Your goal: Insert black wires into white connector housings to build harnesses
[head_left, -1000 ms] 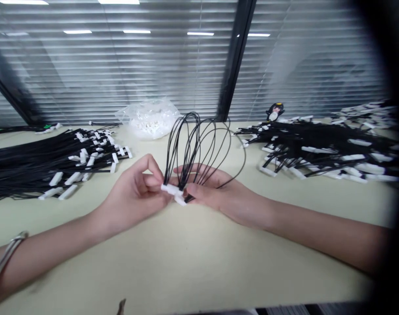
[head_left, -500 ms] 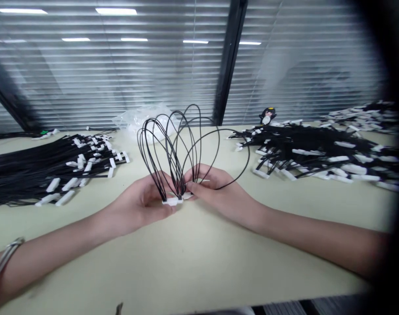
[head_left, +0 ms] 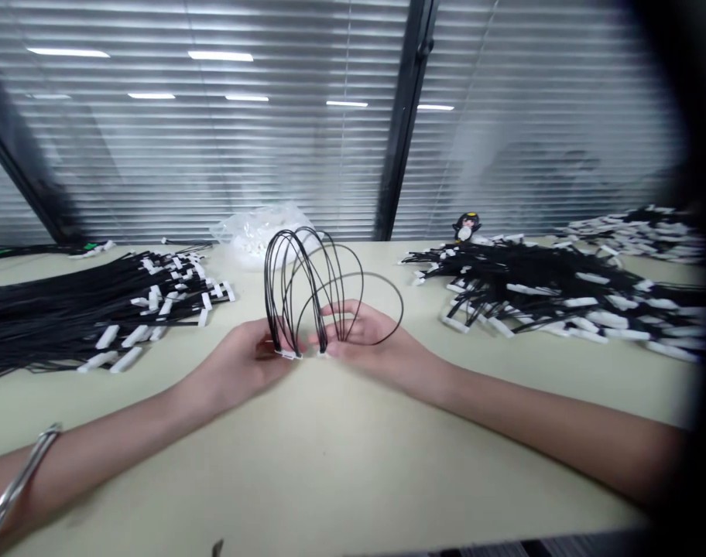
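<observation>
**Count on the Table**

Two hands show: one left hand (head_left: pixel 245 363) and one right hand (head_left: pixel 371 342). Between them stands one wire bundle (head_left: pixel 306 271) with two white connectors (head_left: pixel 287 354); its strands are too crowded to count. Three heaps of black wires lie about: left heap (head_left: pixel 68 298), right heap (head_left: pixel 539 282) and far heap (head_left: pixel 637 227). There is one plastic bag (head_left: pixel 254 232), one penguin figure (head_left: pixel 465 227) and one bangle (head_left: pixel 16 487).
</observation>
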`<state>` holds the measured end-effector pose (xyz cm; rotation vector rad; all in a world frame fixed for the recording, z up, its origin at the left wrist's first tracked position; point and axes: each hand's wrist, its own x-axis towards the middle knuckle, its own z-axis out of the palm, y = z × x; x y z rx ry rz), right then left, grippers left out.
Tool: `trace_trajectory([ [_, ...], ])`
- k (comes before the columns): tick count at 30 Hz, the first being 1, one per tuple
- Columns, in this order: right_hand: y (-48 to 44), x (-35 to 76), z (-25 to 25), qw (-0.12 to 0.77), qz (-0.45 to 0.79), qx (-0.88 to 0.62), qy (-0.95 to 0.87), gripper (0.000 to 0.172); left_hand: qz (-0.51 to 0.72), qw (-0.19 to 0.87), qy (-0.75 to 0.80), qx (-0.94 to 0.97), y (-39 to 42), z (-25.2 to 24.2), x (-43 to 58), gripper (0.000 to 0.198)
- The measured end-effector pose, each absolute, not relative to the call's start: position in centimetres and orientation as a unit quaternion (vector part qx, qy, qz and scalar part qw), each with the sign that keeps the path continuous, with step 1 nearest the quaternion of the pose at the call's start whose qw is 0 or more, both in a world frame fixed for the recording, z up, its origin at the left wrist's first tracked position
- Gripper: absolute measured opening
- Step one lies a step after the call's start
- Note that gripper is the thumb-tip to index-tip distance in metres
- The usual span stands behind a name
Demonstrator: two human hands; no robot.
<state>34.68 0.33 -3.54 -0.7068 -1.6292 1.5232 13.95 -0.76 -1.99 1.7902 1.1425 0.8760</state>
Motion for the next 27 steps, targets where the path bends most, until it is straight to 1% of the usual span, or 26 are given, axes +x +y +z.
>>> trace_trajectory([
  [2, 0.6, 34.7, -4.0, 0.382, 0.588, -0.261, -0.664, 0.055, 0.336, 0.395, 0.45, 0.727, -0.5, -2.2, 13.6, 0.01],
  [4, 0.6, 34.8, -4.2, 0.371, 0.572, -0.272, -0.679, 0.057, 0.33, 0.411, 0.433, 0.731, -0.2, -2.4, 13.3, 0.009],
  [7, 0.4, 34.9, -4.2, 0.354, 0.547, -0.308, -0.693, 0.042, 0.329, 0.446, 0.398, 0.731, 0.1, -2.6, 13.0, 0.01],
  [9, 0.3, 34.9, -4.1, 0.355, 0.536, -0.331, -0.691, 0.034, 0.318, 0.443, 0.396, 0.739, 0.3, -2.5, 13.0, 0.013],
  [13, 0.4, 34.8, -4.0, 0.372, 0.531, -0.356, -0.673, 0.039, 0.297, 0.403, 0.404, 0.765, 0.1, -2.1, 13.2, 0.013],
  [17, 0.3, 34.7, -3.9, 0.381, 0.533, -0.365, -0.662, 0.042, 0.315, 0.38, 0.401, 0.772, -0.2, -1.8, 13.4, 0.011],
  [21, 0.3, 34.7, -3.6, 0.391, 0.523, -0.367, -0.663, 0.041, 0.332, 0.384, 0.407, 0.759, -0.3, -1.6, 13.4, 0.019],
  [23, 1.0, 35.0, -3.3, 0.404, 0.51, -0.369, -0.664, 0.04, 0.361, 0.411, 0.42, 0.724, -0.1, -1.6, 13.2, 0.026],
  [25, 2.3, 36.1, -2.6, 0.425, 0.491, -0.376, -0.661, 0.036, 0.429, 0.458, 0.436, 0.644, 0.4, -1.6, 12.8, 0.029],
  [27, 4.4, 38.2, -1.6, 0.45, 0.468, -0.387, -0.655, 0.029, 0.509, 0.487, 0.446, 0.552, 1.1, -1.7, 12.2, 0.028],
])
